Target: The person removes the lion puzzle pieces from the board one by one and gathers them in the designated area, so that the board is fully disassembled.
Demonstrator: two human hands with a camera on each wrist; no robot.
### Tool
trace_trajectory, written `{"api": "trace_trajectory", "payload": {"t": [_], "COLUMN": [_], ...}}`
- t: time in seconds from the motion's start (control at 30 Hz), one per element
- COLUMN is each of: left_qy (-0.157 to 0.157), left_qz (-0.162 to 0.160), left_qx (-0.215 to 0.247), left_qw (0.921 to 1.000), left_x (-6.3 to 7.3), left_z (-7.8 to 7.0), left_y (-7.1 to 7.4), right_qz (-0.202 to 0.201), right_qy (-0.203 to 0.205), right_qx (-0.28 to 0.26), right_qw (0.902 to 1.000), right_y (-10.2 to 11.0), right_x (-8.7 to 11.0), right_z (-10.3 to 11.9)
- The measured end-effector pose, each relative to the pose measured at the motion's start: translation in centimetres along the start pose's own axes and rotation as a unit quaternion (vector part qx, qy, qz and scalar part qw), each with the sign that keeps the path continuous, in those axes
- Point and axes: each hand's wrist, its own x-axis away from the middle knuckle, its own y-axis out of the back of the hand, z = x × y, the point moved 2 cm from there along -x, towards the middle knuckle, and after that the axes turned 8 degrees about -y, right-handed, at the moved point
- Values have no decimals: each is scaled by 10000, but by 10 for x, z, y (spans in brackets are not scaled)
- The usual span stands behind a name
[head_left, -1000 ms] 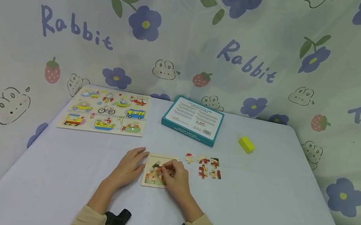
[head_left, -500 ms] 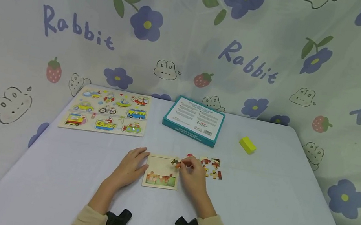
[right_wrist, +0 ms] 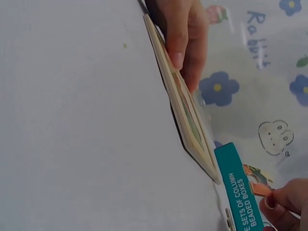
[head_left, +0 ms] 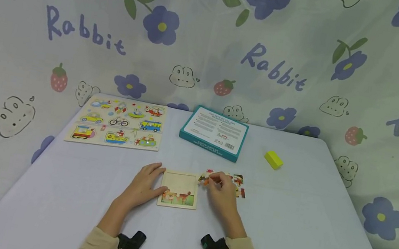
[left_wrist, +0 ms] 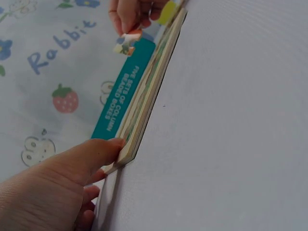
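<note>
Between thumb and fingertips, my right hand (head_left: 226,196) pinches a jigsaw piece (left_wrist: 129,43), lifted just right of a small wooden puzzle tray (head_left: 180,180). In the right wrist view that piece shows orange and green printing. The tray's bottom row holds fitted pieces (head_left: 180,199), and bare wood shows above them. My left hand (head_left: 142,184) lies at the tray's left side, its thumb touching the frame and its fingers stretched out beside it. Loose jigsaw pieces (head_left: 240,185) lie on the table past my right hand, which hides some of them.
A peg puzzle board (head_left: 120,122) with vehicle pictures lies at the back left. At the back middle is a teal and white box (head_left: 214,132). To its right sits a yellow block (head_left: 273,160). A printed curtain (head_left: 203,54) hangs behind the table.
My right hand has lifted a piece out of the tray's upper area and carried it right, toward the loose pieces. The left thumb has shifted slightly onto the tray.
</note>
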Motion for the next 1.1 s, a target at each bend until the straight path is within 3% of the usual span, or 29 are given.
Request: {"api": "trace_trajectory", "payload": {"t": [0.3, 0.83, 1.1], "left_qy": [12, 51, 26], "left_qz": [-31, 68, 72], "left_qx": [12, 32, -35], "left_qw": [10000, 10000, 10000], "left_x": [-2, -1, -2], "left_z": [2, 3, 3], "left_y": [-1, 0, -1], "right_qz": [124, 477, 442], "right_qy": [-289, 291, 496], "right_qx": [277, 654, 1013], "right_qw": [9991, 9963, 9926], "right_y": [9, 15, 13], "right_x": [-7, -9, -9], "right_z": [-9, -15, -19]}}
